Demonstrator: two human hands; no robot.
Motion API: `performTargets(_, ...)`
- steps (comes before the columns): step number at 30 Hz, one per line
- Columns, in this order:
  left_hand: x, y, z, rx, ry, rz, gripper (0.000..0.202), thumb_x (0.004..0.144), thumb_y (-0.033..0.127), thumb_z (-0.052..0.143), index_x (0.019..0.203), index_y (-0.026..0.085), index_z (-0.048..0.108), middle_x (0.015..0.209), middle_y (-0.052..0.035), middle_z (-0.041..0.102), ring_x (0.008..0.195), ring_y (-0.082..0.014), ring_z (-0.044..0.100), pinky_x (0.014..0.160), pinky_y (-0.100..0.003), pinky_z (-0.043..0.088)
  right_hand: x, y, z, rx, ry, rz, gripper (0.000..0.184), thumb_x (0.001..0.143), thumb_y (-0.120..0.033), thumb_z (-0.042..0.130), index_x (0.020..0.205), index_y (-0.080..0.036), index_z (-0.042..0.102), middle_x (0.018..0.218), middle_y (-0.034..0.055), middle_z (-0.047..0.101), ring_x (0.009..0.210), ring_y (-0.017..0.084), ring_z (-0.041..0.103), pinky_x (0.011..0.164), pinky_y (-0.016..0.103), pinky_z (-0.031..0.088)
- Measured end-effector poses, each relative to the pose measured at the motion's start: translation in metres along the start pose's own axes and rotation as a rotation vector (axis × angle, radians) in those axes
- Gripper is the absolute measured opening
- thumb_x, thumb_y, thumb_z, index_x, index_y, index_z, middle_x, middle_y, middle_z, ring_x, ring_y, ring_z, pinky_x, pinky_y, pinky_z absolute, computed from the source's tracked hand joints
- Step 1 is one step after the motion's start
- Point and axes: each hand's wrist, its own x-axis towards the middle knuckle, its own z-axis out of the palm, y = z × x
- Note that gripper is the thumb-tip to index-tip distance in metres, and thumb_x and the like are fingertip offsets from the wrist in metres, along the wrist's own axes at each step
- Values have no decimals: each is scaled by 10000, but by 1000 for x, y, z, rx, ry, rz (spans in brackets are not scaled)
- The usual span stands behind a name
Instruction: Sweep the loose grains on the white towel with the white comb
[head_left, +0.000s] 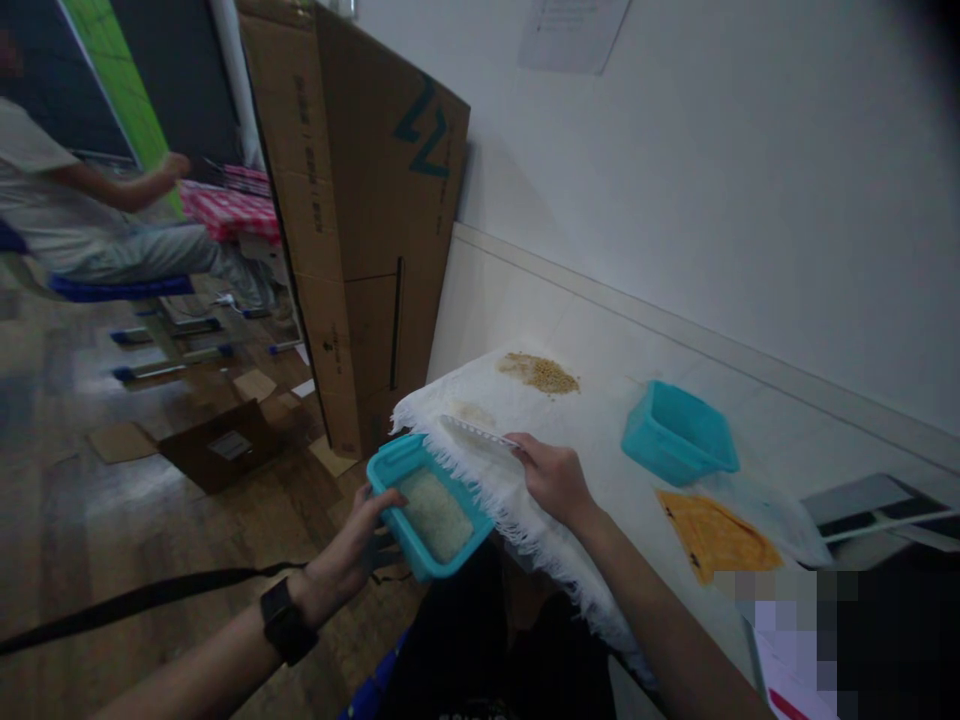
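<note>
My left hand grips the left wall of a teal plastic container, held tilted just below the table's edge. White, rice-like grains lie inside it. Between the fingers of my right hand is a thin white strip with small marks along its edge, like a ruler. It is over the fringed white cloth, close to a faint patch of pale grains. Farther back on the cloth spreads a pile of yellowish grains.
A second teal container stands to the right, beside an orange packet and clear plastic. A tall cardboard box rises at the table's left end. One person sits at far left. An opened carton lies on the floor.
</note>
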Motion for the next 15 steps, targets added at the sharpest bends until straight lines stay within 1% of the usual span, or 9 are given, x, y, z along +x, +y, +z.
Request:
performTargets(4,0,0,2,7,25,13,662,789,449,860,1339,375,499,1128,-42,694,948,-318,751,818,-468,615,6,-1,1,19,-2,14,395,1058,-102,596,1284,-277,869,1024,43,930,832,221,882,750,243,588)
performTargets(7,-1,1,2,10,31,18,666,775,448,871,1331,373,512,1159,-50,699,946,-312,745,809,-459,607,6,-3,3,32,-18,14,385,1047,-107,606,1271,-271,874,1002,41,929,825,224,882,741,245,588)
performTargets(12,-1,0,2,-4,26,27,721,735,482,911,1330,371,519,1162,-55,710,952,-318,751,815,-468,605,-11,-4,-4,105,-25,-28,386,1033,-119,585,1222,-279,881,983,26,927,795,207,871,745,243,589)
performTargets(15,1,-2,2,-9,22,34,726,731,496,921,1324,377,518,1146,-47,717,941,-317,757,820,-476,610,-16,-3,-9,122,-13,-30,371,1036,-133,586,1215,-271,880,977,27,925,784,206,871,744,244,593)
